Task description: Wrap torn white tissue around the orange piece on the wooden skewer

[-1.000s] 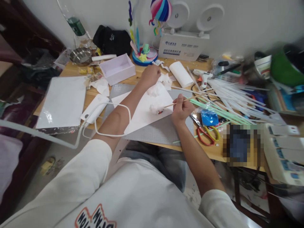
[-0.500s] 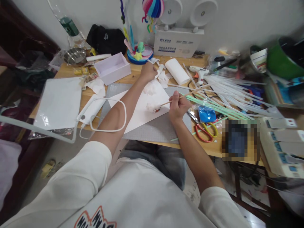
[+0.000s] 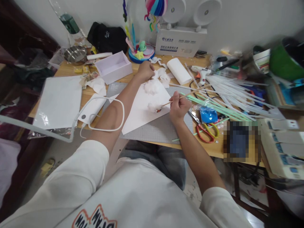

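My right hand [image 3: 178, 107] is closed around a thin wooden stick [image 3: 169, 103], which points left over a white sheet of paper [image 3: 135, 117]. At the stick's tip sits a tuft of white fluff [image 3: 153, 107] with a small orange and dark patch. Farther up the sheet rests another fluffy white tuft [image 3: 151, 87]. My left hand [image 3: 146, 70] is beyond that tuft, beside torn white scraps [image 3: 162, 75], its fingers curled together. What those fingers hold, if anything, is hidden. Beneath the sheet lies a grey cutting mat [image 3: 142, 134].
Scissors [image 3: 206, 133], a glue gun [image 3: 201, 73] and many translucent sticks [image 3: 230, 91] lie to the right. A pale open box [image 3: 116, 71] and a white roll [image 3: 179, 71] stand behind. A white looped frame [image 3: 106, 129] crosses in front of my left forearm.
My left hand has drawn back slightly to the left, away from the torn scraps. My right hand keeps its hold on the stick. The view has shifted a little.
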`<state>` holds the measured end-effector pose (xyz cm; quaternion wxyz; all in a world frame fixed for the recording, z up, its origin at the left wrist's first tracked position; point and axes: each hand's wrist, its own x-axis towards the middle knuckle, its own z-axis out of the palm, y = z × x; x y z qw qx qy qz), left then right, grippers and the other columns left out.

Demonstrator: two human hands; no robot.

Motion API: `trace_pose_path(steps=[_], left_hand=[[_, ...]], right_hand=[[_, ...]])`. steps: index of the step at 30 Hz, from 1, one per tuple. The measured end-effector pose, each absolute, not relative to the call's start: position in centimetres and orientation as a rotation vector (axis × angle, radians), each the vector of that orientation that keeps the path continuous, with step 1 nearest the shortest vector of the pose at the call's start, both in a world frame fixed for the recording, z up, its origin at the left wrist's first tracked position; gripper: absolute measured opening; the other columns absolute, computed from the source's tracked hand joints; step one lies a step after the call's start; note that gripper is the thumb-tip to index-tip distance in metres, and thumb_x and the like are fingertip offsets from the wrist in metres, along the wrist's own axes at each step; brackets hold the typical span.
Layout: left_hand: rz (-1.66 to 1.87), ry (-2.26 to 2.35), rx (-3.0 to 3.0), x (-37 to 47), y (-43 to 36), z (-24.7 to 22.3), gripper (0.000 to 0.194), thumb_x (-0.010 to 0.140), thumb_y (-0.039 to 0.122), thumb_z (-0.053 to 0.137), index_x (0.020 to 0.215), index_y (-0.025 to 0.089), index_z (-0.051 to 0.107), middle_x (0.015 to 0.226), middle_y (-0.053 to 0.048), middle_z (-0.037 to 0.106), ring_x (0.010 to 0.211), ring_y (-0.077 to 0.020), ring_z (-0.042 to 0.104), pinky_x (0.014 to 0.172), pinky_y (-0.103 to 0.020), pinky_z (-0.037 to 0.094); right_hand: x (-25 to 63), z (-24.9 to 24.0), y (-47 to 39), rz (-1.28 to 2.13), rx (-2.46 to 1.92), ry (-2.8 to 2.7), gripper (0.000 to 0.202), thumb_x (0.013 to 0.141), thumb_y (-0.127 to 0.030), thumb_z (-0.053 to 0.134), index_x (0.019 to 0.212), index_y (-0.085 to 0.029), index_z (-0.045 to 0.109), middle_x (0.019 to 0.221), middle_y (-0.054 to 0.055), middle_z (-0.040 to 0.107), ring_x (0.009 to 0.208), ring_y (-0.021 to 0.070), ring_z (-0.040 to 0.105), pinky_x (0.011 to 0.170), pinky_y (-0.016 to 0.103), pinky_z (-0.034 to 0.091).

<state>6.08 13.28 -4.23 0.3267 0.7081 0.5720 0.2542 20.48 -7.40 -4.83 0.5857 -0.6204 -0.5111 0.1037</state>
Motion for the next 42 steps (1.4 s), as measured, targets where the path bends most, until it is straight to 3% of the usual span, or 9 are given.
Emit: trace_pose_path(steps=[6,10,14,19,24,29,37,42], left_hand=[[0.57,1.645,1.91,5.5,13.0,-3.1,0.04,0.076,0.002,0.065,0.113,0.018,0.069,0.098,-0.008,0.072,0.1,-0.0257,0.068,0.092,-0.04,0.053],[0.655,1.383,2.266,5.7,12.8,-2.1,0.043,0.074,-0.001,0.06,0.104,0.026,0.077,0.113,-0.006,0.072,0.109,-0.0246,0.063,0.104,-0.041,0.047],[0.489,1.096,2.449,6.5,13.0,-1.5,0.038,0.072,0.003,0.069,0.104,0.022,0.08,0.115,-0.006,0.073,0.114,-0.0253,0.061,0.11,-0.04,0.042],[0.356,1.112,2.433,7.8,13.2,-1.8,0.025,0.075,0.006,0.07,0.094,0.017,0.082,0.098,-0.009,0.076,0.101,-0.0242,0.066,0.099,-0.036,0.045],[0.545,1.167,2.408,8.1,13.3,-2.0,0.02,0.084,0.013,0.063,0.091,0.019,0.081,0.094,-0.007,0.078,0.091,-0.0209,0.069,0.088,-0.033,0.047],[0.434,1.115,2.467,7.7,13.2,-2.1,0.022,0.073,0.019,0.08,0.094,0.017,0.081,0.095,-0.008,0.077,0.087,-0.0213,0.067,0.084,-0.032,0.047],[0.4,1.136,2.44,8.3,13.1,-2.5,0.025,0.075,0.004,0.067,0.089,0.018,0.083,0.092,-0.009,0.079,0.086,-0.0224,0.069,0.081,-0.034,0.048],[0.433,1.182,2.404,8.0,13.1,-2.5,0.022,0.079,0.005,0.067,0.087,0.018,0.082,0.089,-0.004,0.08,0.084,-0.0184,0.066,0.085,-0.034,0.047]], right_hand=[[20.4,-4.7,-7.5,0.297,-1.403,-1.167,0.06,0.097,-0.065,0.044,0.06,-0.021,0.06,0.046,-0.005,0.044,0.045,0.009,0.042,0.054,0.029,0.031],[20.4,-4.6,-7.5,0.298,-1.386,-1.16,0.059,0.097,-0.064,0.046,0.059,-0.021,0.06,0.045,-0.005,0.043,0.045,0.0089,0.041,0.055,0.029,0.031],[20.4,-4.6,-7.5,0.3,-1.388,-1.157,0.059,0.097,-0.063,0.045,0.059,-0.021,0.061,0.045,-0.005,0.043,0.046,0.0089,0.042,0.055,0.029,0.031],[20.4,-4.8,-7.4,0.3,-1.388,-1.152,0.06,0.097,-0.064,0.046,0.059,-0.021,0.061,0.044,-0.005,0.042,0.045,0.0083,0.041,0.054,0.029,0.031],[20.5,-4.8,-7.2,0.311,-1.401,-1.114,0.062,0.095,-0.068,0.045,0.059,-0.021,0.061,0.044,-0.005,0.043,0.046,0.0083,0.043,0.053,0.028,0.032],[20.5,-4.8,-7.4,0.333,-1.382,-1.108,0.062,0.094,-0.069,0.047,0.057,-0.021,0.062,0.044,-0.005,0.042,0.044,0.0081,0.041,0.052,0.028,0.03],[20.5,-4.9,-7.3,0.339,-1.365,-1.097,0.059,0.095,-0.066,0.049,0.058,-0.021,0.062,0.043,-0.005,0.042,0.044,0.0081,0.04,0.051,0.028,0.029],[20.5,-5.1,-7.2,0.344,-1.356,-1.095,0.058,0.095,-0.064,0.051,0.057,-0.022,0.061,0.043,-0.005,0.042,0.044,0.0081,0.039,0.051,0.028,0.029]])
